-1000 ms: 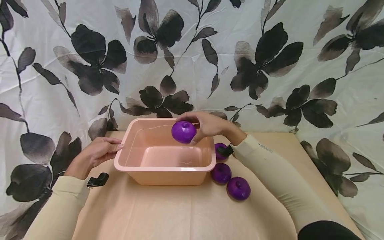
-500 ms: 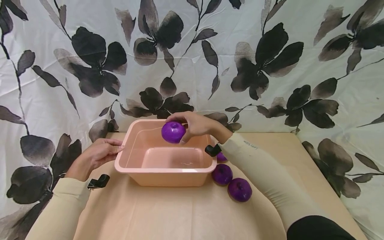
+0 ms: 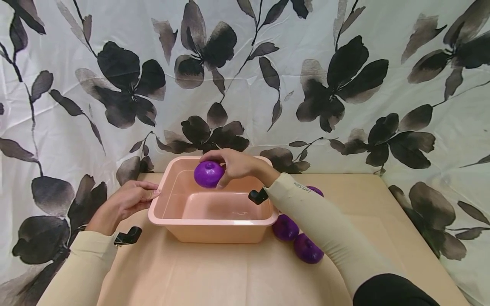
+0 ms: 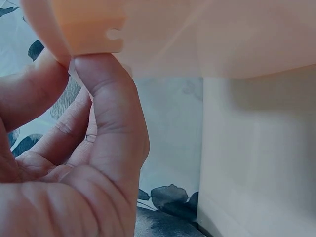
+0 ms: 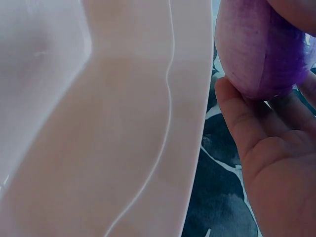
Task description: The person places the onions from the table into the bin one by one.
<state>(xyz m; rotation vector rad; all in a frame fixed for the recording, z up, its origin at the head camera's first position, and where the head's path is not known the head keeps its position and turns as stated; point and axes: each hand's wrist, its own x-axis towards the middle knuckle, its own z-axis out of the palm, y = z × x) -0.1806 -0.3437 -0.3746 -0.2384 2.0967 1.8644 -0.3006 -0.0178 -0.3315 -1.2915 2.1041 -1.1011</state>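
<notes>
One tub (image 3: 214,222) stands between the two hands, and four onions show. The held onion (image 3: 209,174) is in the right hand (image 3: 239,165); a second onion (image 3: 285,228) and third onion (image 3: 308,248) lie just beside each other on the near side of the right forearm, and a fourth onion (image 3: 317,191) peeks out past it, mostly hidden. Two black cameras (image 3: 128,236) sit one at each wrist.

The tub is smooth pink plastic, rectangular with rounded corners and a flared rim. The onions are glossy purple, round and slightly flattened; the held one has a small nub on top. Behind the hands hangs creased white cloth (image 3: 268,55) printed with black flowers.

The hands are apart. The left hand (image 3: 132,197) pinches the tub's rim at its side — thumb against fingers. The right hand reaches over the tub, fingers and thumb gripping the held onion above it, toward the far rim.
</notes>
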